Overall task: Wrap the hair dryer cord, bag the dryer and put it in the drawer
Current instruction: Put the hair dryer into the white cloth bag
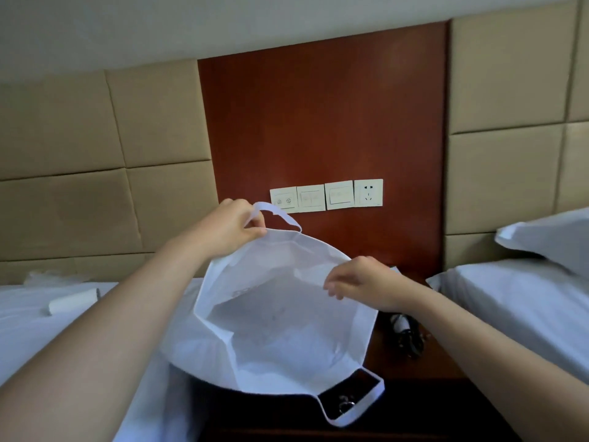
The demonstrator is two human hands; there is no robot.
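Note:
A white fabric bag (280, 330) hangs open-mouthed between my hands above the dark nightstand (414, 378). My left hand (232, 228) pinches the far rim beside one handle loop. My right hand (360, 282) grips the right side of the rim, fingers curled over it. The bag looks empty inside. A black hair dryer with its cord (406, 333) lies on the nightstand, mostly hidden behind the bag and my right wrist. A drawer pull ring (345, 405) shows through the bag's lower handle loop.
White-sheeted beds flank the nightstand, the left bed (38, 320) carrying a rolled white towel (73, 301), the right bed (516, 307) a pillow (551, 237). Wall switches and a socket (326, 194) sit on the red wood panel behind.

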